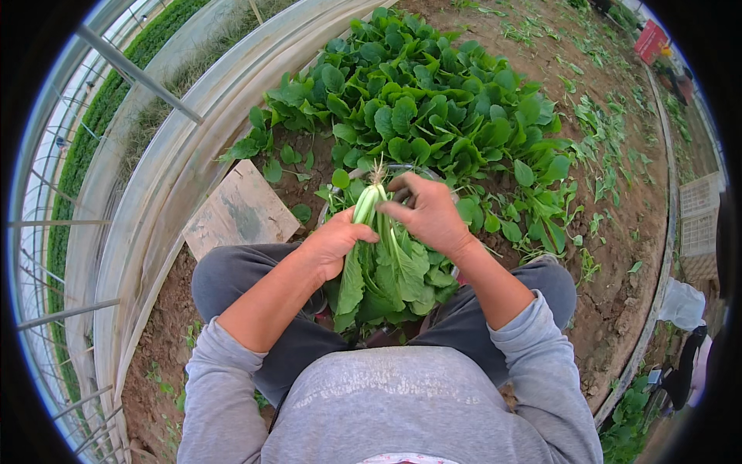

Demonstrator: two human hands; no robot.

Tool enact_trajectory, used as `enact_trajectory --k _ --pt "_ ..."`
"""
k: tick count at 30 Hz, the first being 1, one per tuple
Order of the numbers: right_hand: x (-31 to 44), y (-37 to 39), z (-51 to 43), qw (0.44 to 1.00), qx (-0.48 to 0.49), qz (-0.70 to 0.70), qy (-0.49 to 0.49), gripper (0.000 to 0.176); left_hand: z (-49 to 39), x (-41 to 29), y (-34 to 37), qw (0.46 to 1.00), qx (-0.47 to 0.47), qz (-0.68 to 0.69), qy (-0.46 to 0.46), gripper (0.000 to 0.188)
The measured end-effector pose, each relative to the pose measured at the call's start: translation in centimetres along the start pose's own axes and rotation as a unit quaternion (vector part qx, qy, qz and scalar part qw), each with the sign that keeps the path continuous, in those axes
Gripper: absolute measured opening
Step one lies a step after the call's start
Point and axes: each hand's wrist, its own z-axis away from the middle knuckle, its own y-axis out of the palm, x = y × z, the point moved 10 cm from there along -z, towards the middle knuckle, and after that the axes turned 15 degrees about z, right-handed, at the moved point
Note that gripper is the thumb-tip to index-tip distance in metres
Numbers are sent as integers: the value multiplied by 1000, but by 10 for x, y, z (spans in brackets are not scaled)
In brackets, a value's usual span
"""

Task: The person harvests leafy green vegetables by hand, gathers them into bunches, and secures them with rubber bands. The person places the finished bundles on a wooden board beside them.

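My left hand [338,242] grips a leafy green plant [366,204] by its pale stalks, thumb laid across them. The plant's roots point away from me, and its broad leaves hang back between my knees. My right hand [426,210] is at the stalks' right side just below the roots, its fingers bent and slightly blurred; whether they pinch a stalk is hard to make out. Beneath the hands, more loose leaves [432,278] lie in or over a container whose rim [406,168] shows only in part.
A dense patch of leafy greens [406,104] grows just ahead. On the left are a flat board [240,209] and plastic sheeting [168,191] along a metal frame [139,75]. Cut leaves litter the soil [623,232] at right. Beyond a long edging strip [666,174] stand plastic crates [698,203].
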Motion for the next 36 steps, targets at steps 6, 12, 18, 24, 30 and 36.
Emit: enact_trajectory --k 6,12,18,24,30,36 --pt "-2 21 -5 998 24 -62 -14 20 3 3 -5 1000 3 24 -10 41" --pt "4 44 -8 985 89 132 -66 15 10 13 -26 999 -41 -27 -20 34" --pt "-40 78 -10 939 144 298 -97 15 19 34 -72 982 -109 -136 -72 14" --pt "-69 74 -29 916 64 390 -73 24 41 -19 -83 986 -149 -30 64 14" --pt "-84 144 -73 912 145 359 -138 21 50 -61 -83 977 -120 -41 173 22" --pt "-63 142 -81 875 217 386 -194 12 62 -91 -95 926 -190 -216 246 21"
